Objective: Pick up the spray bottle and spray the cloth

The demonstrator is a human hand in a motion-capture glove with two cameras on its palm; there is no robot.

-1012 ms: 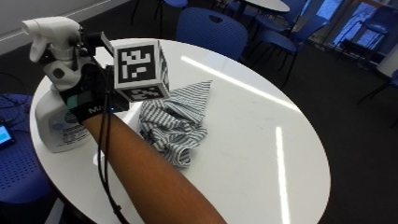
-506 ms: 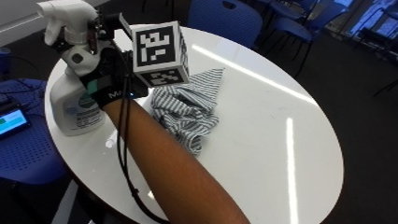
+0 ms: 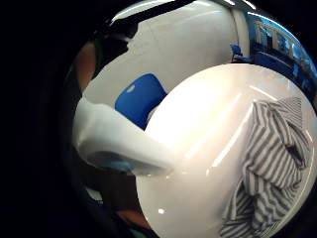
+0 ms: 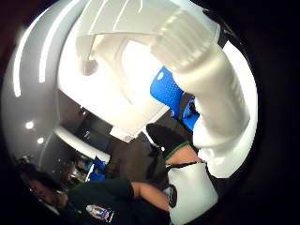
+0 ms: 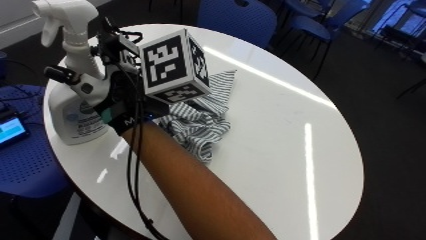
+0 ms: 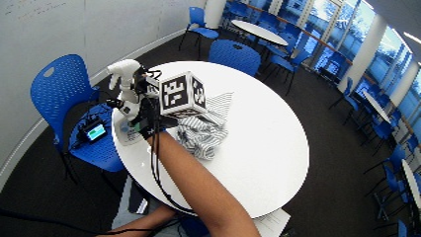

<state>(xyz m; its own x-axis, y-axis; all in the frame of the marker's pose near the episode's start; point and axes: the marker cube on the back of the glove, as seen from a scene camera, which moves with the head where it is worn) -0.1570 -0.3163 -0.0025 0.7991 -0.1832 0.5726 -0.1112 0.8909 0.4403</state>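
Observation:
A white spray bottle (image 5: pixel 76 117) with a white trigger head stands near the rim of the round white table (image 5: pixel 279 125). My gloved right hand (image 5: pixel 123 107) is at its neck, with fingers curled round it below the trigger. The bottle's neck and trigger (image 4: pixel 206 79) fill the thumb side palm view, and its head (image 3: pixel 114 144) looms in the little finger side view. A crumpled grey striped cloth (image 5: pixel 200 125) lies on the table just beside the hand, on the side away from the bottle. It also shows as the cloth (image 3: pixel 267 163) on the table (image 3: pixel 198 129) and the cloth (image 6: pixel 200 133).
A blue chair (image 6: pixel 59 84) stands close beside the bottle's edge of the table, with a small lit screen (image 6: pixel 95 132) on its seat. Another blue chair (image 6: pixel 233 52) stands at the table's far side. Bare tabletop (image 6: pixel 263 133) stretches beyond the cloth.
The outside camera has shifted. My hand stays at the bottle's neck, and the bottle still stands on the table beside the cloth.

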